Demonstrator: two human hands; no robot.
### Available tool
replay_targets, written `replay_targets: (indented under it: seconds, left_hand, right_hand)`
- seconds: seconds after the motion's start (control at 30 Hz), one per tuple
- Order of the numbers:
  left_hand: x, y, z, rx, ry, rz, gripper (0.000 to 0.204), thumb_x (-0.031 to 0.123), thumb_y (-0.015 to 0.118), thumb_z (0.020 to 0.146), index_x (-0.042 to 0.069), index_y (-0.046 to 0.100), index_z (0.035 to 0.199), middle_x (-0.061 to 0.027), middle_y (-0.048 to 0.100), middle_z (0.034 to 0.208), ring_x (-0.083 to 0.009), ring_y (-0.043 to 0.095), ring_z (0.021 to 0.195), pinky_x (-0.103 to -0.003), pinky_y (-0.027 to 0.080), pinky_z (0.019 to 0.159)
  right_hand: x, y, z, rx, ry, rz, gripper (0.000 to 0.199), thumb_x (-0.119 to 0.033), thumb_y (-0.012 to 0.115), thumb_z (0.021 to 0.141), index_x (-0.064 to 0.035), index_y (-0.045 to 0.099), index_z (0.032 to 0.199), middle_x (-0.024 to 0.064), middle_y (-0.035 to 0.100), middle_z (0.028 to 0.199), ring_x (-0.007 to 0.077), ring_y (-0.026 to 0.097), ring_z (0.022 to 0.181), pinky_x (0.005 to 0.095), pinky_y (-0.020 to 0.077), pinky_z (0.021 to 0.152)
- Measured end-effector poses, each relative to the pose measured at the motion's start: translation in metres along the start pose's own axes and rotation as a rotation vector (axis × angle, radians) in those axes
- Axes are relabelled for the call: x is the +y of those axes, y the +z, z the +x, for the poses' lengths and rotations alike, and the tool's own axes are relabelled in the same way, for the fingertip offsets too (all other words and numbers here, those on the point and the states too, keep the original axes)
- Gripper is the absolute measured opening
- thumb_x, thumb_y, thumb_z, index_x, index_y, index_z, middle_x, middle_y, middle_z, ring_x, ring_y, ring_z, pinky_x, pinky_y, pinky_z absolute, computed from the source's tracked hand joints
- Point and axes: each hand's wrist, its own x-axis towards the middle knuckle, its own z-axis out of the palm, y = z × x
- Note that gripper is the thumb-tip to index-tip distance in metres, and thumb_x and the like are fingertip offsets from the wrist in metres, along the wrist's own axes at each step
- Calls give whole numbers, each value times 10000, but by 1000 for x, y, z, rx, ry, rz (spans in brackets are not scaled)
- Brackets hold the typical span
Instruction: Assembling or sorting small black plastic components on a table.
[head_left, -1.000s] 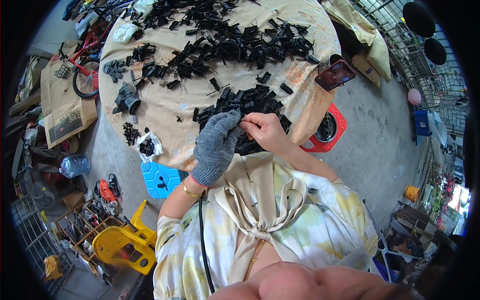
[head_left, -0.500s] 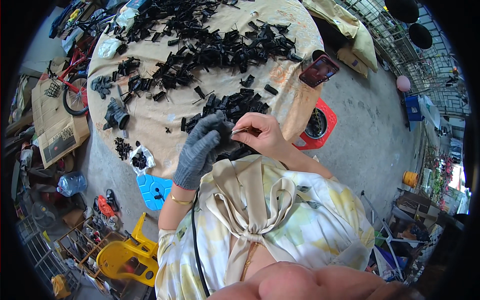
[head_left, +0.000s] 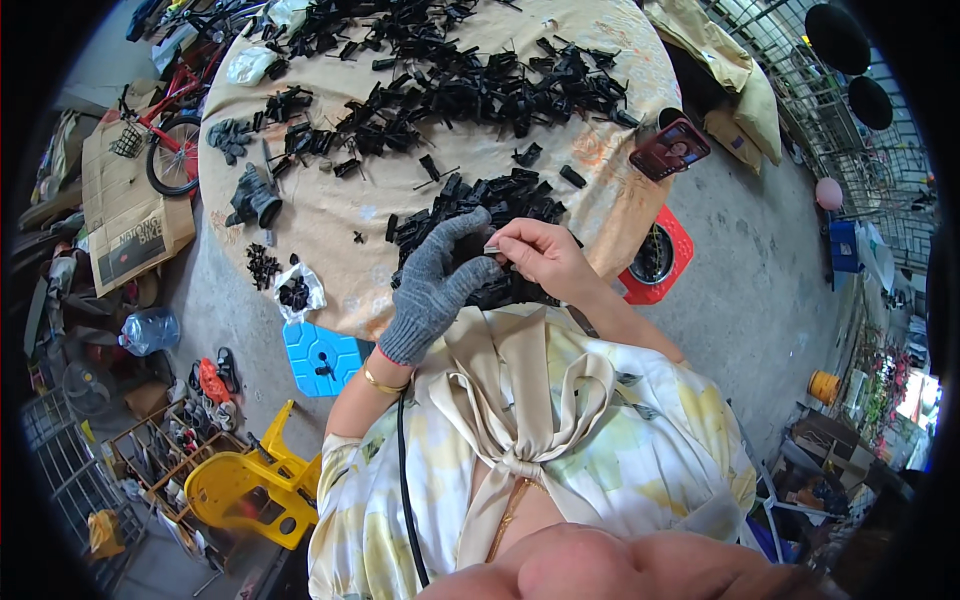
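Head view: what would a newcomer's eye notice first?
Black parts strewn over the far half of the table probably come first. Nearer, the gloved left hand and bare right hand, pinching a thin silvery piece, are close together at a second black heap. A yellow plastic object catches attention, lower left.

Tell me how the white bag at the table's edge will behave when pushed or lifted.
The white bag is probably floppy: its sides look crumpled. It may spill, since small black pieces sit in its open top. Pushed outward, it could fall, lying at the table's edge.
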Motion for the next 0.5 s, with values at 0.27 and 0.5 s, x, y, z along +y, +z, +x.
replay_targets:
  seconds: [0.27, 0.5]
  left_hand:
    - [1, -2, -2, 50, -50, 1, 369, 50, 665, 769, 8, 515, 1104, -55, 575, 1032, -112, 545, 925, -251, 463, 822]
    - [-5, -2, -1, 106, 214, 286, 283, 42, 676, 750, 33, 567, 1011, -62, 606, 958, -119, 569, 877, -256, 475, 787]
  right_hand:
    - [1, 6, -1, 10, -65, -191, 109, -62, 569, 835, 20, 637, 861, 17, 596, 657, 51, 532, 590, 196, 444, 549]
    - [8, 11, 3, 54, -50, -220, 108, -41, 560, 830, 32, 633, 861, 26, 598, 643, 56, 534, 568, 201, 436, 523]
